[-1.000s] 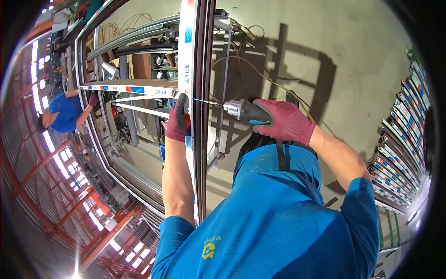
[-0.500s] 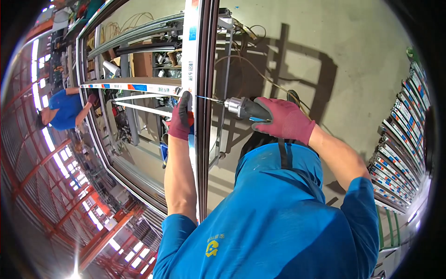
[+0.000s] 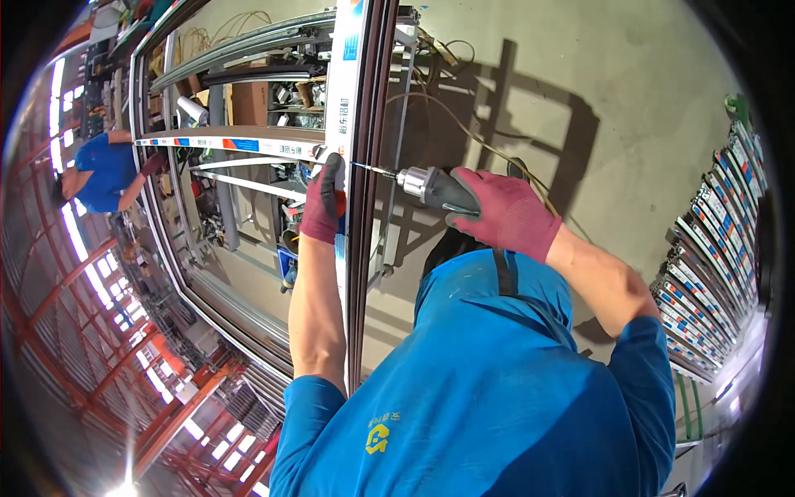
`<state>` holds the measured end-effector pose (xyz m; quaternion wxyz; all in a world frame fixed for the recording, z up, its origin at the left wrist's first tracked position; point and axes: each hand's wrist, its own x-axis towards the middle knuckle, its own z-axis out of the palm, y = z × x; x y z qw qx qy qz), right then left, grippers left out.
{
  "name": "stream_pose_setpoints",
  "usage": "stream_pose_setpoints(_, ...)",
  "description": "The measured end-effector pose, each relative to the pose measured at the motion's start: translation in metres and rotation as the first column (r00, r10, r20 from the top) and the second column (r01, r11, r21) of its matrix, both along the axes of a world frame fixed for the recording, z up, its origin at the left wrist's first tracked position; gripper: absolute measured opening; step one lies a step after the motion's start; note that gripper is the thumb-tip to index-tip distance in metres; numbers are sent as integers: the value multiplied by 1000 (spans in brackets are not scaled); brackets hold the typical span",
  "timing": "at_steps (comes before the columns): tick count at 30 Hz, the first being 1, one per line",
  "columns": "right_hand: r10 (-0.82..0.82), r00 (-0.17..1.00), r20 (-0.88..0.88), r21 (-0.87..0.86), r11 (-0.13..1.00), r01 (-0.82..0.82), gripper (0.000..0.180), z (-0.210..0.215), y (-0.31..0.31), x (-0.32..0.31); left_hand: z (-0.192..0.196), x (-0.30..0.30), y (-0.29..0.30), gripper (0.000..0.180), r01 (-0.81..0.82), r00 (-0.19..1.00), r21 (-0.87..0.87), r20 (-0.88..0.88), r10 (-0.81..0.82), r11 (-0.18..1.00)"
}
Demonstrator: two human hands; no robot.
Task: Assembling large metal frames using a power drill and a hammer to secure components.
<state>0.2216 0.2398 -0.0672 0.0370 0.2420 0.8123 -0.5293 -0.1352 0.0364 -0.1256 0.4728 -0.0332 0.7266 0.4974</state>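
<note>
My right hand point(image 3: 512, 214), in a maroon and grey glove, grips a power drill point(image 3: 431, 187) with a silver front. Its thin bit point(image 3: 373, 169) points left at the dark side of a long aluminium frame point(image 3: 354, 199), with the tip at or very near the profile. In a matching glove, my left hand point(image 3: 323, 199) is closed on the frame's pale face, just below the joint with a crossbar point(image 3: 236, 144). A small orange-red thing shows beside its palm; what it is, I cannot make out. Printed protective film covers the pale faces.
Behind the frame stands a rack point(image 3: 281, 95) with profiles and loose parts. A co-worker in blue point(image 3: 106, 172) is at the frame's far left side. A cable point(image 3: 489, 145) runs across the floor at the right. Many film-covered profiles point(image 3: 708, 257) are stacked far right.
The view has shifted slightly, so the frame and co-worker appear a little displaced. The drill slants a bit more, still pointing at the same part of the frame. Both hands keep their grip.
</note>
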Motion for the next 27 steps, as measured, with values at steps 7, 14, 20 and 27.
stream_pose_setpoints(7,53,999,-1,127,991,-53,77,-8,0,-21,3,10,5,46,33,997,-19,-68,-34,999)
stream_pose_setpoints(14,64,998,-8,177,982,-62,74,-6,-4,-34,2,3,4,44,5,998,2,-57,-5,1000)
stream_pose_setpoints(20,39,999,19,149,988,-41,73,-12,-2,-31,21,17,17,46,89,987,-250,-109,-119,964)
stream_pose_setpoints(27,-21,999,44,-89,996,25,79,8,20,-1,8,8,-19,51,-92,995,275,-8,98,957)
